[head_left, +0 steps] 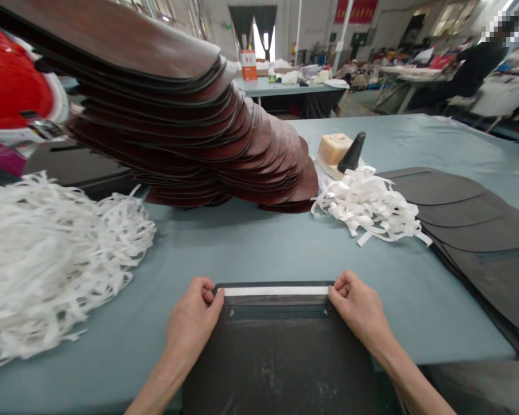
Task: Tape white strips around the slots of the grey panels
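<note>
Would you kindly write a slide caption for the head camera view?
Left hand and right hand hold a white strip near the far edge of a dark panel.

a blue-green worktable [216, 245] carries a heap of white strips [47, 259] at left, a leaning stack of brown panels [242, 141] farther back, and a smaller tangle of white strips [367, 202] before a yellowish block [334, 148]. overlapping dark grey panels [480, 230] lie at right; a black panel [281, 363] crosses the near edge.
</note>
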`<state>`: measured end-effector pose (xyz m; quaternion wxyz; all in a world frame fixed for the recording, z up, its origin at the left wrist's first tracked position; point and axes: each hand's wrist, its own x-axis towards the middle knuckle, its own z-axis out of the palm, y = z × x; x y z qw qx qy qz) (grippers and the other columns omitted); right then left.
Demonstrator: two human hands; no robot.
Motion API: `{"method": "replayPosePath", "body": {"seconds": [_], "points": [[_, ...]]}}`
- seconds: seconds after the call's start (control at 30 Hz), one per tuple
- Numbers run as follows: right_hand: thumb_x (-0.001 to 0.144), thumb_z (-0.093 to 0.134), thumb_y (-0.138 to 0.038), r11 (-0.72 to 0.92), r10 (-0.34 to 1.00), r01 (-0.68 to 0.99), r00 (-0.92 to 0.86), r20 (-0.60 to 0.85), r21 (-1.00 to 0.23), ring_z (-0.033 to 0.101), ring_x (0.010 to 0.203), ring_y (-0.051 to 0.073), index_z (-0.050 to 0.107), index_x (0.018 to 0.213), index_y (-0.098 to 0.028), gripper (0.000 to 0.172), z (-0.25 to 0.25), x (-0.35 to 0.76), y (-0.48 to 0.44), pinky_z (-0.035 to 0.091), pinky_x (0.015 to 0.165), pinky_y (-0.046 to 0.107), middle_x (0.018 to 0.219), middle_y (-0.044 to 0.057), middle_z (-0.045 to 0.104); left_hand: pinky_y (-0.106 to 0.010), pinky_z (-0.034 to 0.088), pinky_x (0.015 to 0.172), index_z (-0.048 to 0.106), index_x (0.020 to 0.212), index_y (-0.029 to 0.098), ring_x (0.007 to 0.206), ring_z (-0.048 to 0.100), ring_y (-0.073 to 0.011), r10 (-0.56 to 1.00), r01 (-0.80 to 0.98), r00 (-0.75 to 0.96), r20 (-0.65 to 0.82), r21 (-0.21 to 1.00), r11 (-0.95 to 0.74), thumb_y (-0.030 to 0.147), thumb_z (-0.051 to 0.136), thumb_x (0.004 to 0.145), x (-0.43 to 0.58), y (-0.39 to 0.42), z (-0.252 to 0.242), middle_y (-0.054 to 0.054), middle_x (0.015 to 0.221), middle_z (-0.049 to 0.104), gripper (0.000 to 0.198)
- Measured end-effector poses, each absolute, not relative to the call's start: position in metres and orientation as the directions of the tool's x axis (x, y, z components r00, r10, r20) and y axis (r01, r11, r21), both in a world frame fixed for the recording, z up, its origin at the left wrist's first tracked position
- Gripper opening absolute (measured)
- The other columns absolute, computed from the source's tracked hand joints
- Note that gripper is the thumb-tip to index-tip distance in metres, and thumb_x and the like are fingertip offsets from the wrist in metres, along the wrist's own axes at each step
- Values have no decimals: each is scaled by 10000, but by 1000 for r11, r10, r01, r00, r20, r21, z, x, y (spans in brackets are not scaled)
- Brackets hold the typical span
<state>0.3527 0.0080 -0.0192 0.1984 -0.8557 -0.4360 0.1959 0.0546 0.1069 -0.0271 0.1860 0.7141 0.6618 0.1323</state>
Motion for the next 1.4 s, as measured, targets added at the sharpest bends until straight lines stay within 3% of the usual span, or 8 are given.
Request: {"method": "replayPosePath", "body": {"seconds": [0.13, 0.23, 0.37, 0.57, 0.77, 1.03, 1.2, 1.4], "points": [[853, 435, -233, -393, 904, 873, 425, 54, -288, 479, 539, 127, 578, 860, -216, 144, -21, 341, 2, 271, 509, 249, 684, -6, 578, -345, 444, 802, 575, 1084, 220, 959, 579, -219, 895, 844, 367, 252, 315, -435, 247, 374, 933, 68, 81, -31, -70, 1049, 619, 253], [870, 390, -117, -54, 966, 988, 89, 242, -145, 547, 757, 172, 597, 1111, -228, 336, -22, 321, 4, 366, 608, 272, 976, 78, 595, -405, 430, 883, 509, 1261, 266, 1107, 529, -255, 811, 804, 540, 228, 147, -576, 264, 431, 930, 70, 69, -30, -67, 1198, 598, 340], [847, 441, -81, 284, 933, 955, -254, 253, -86, 512, 949, 250, 575, 1191, -193, 386, -22, 288, 20, 395, 790, 381, 1084, 110, 582, -460, 381, 986, 420, 1355, 276, 1248, 450, -268, 807, 814, 562, 181, 49, -578, 276, 442, 933, 59, 76, -24, -58, 1334, 536, 422], [904, 460, -196, 227, 953, 965, -191, 235, -134, 503, 953, 247, 600, 881, -158, 147, -24, 274, 46, 392, 776, 365, 1065, 126, 562, -466, 377, 1022, 438, 1330, 257, 1295, 415, -263, 823, 822, 523, 222, 124, -555, 282, 435, 936, 50, 89, -25, -70, 1358, 511, 395], [901, 469, -463, 129, 968, 992, -124, 217, -11, 522, 775, 254, 557, 780, -183, 317, -25, 264, 72, 360, 658, 360, 767, 77, 563, -469, 383, 1045, 476, 1230, 172, 1236, 457, -265, 861, 806, 404, 310, 324, -495, 296, 501, 895, 48, 84, -28, -131, 1279, 517, 358], [856, 461, -76, 327, 926, 909, -254, 280, -259, 511, 842, 191, 596, 920, -188, 187, -34, 204, 108, 370, 701, 303, 895, 58, 583, -459, 387, 1039, 474, 1203, 201, 1226, 454, -238, 878, 807, 383, 286, 359, -469, 215, 475, 894, 46, 83, -27, -111, 1277, 508, 310], [827, 471, -37, 405, 890, 885, -324, 322, -230, 484, 879, 189, 590, 993, -192, 257, -38, 193, 108, 383, 725, 303, 978, 61, 569, -446, 394, 1007, 304, 1394, 237, 1223, 442, -224, 880, 829, 393, 265, 311, -464, 154, 414, 898, 48, 90, -24, -92, 1428, 410, 515], [869, 455, -79, 437, 860, 894, -382, 340, -102, 478, 852, 230, 602, 1006, -149, 212, -34, 189, 101, 397, 717, 355, 918, 96, 575, -389, 429, 909, 407, 1346, 257, 1045, 509, -206, 891, 851, 389, 233, 278, -444, 143, 413, 902, 54, 98, -24, -45, 1241, 577, 459]]}}
